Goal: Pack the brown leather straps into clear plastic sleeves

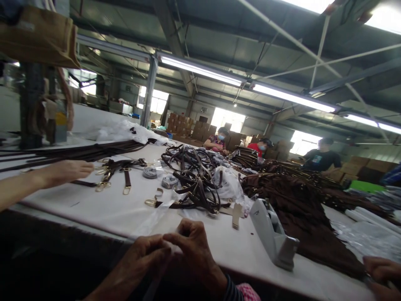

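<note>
My left hand (145, 253) and my right hand (196, 244) meet at the table's near edge, thumbs and fingers closed in a pinch. Between and below them hangs a thin translucent plastic piece (154, 286), blurred and mostly hidden by the fingers. Just beyond, a tangled pile of dark brown straps (200, 184) with metal fittings lies on the white table (103, 215). A strap end with a gold-coloured clasp (151, 202) points toward the left. Right of my hands stands a grey tape dispenser (274, 236), near a beige card piece (237, 215).
Another person's hand (67, 173) reaches in from the left beside short straps with gold clasps (127, 190). A further hand (382, 267) shows at lower right. Dark brown fabric (291, 209) covers the right side. Crumpled clear plastic (117, 130) lies at the back left. Several people work farther back.
</note>
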The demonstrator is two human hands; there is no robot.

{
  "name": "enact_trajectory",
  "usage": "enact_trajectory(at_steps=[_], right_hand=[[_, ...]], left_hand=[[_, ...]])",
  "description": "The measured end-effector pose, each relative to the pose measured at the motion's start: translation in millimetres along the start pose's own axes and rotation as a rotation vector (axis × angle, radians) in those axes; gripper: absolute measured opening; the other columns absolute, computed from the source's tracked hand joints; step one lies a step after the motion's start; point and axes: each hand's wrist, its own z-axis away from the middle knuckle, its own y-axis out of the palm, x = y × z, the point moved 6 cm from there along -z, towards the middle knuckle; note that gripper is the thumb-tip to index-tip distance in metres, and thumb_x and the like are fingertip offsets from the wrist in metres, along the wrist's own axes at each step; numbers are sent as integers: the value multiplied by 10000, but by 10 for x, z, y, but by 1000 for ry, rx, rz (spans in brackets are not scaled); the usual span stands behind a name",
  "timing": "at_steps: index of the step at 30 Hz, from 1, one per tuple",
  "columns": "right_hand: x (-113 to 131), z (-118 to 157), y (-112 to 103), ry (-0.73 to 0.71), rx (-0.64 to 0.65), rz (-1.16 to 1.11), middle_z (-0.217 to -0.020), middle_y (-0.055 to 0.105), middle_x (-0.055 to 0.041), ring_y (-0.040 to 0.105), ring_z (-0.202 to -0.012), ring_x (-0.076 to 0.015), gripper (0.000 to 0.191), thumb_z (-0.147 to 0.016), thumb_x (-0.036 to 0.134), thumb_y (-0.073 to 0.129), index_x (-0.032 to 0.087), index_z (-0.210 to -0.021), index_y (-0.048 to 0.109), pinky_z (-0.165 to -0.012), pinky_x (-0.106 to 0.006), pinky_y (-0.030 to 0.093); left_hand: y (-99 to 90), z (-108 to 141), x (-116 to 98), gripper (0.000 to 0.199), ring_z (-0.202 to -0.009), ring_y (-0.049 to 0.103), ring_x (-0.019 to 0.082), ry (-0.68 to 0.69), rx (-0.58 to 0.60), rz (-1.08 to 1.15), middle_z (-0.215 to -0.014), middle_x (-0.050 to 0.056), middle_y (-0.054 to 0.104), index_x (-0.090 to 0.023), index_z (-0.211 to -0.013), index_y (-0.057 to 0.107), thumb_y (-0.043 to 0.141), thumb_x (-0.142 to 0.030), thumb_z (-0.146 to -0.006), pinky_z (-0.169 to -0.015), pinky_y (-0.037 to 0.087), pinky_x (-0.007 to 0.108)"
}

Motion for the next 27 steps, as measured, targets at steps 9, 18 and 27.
enact_trajectory(at_steps=[9, 18, 27], right_hand=[[-126, -851, -1156, -49, -249, 887, -1089, 731, -91, 657, -1019, -240, 221, -908, 359, 694, 168, -1016, 726, -847, -300, 460], [-290, -809, -1254, -91, -151, 1211, -981, 765, -86, 709, -953, -237, 146, -947, 174, 592, 186, -1006, 725, -795, -297, 445], [-336, -468, -1130, -369, -153, 1447, -1122, 728, -134, 655, -1025, -261, 322, -928, -6, 539, 154, -1175, 670, -812, -340, 481]], left_hand=[[-64, -84, 225, 432, -590, 410, 137, -30, -48, -70, -613, -32, 493, -181, -686, 550, 643, -578, -829, -563, 289, 261], [-92, -106, 12, 422, -640, 355, 150, 43, -63, -215, -650, -43, 409, -204, -678, 495, 592, -585, -829, -597, 281, 277], [12, 111, -195, 472, -657, 374, 161, 32, -102, -245, -670, -34, 425, -204, -697, 514, 606, -640, -851, -603, 314, 274]])
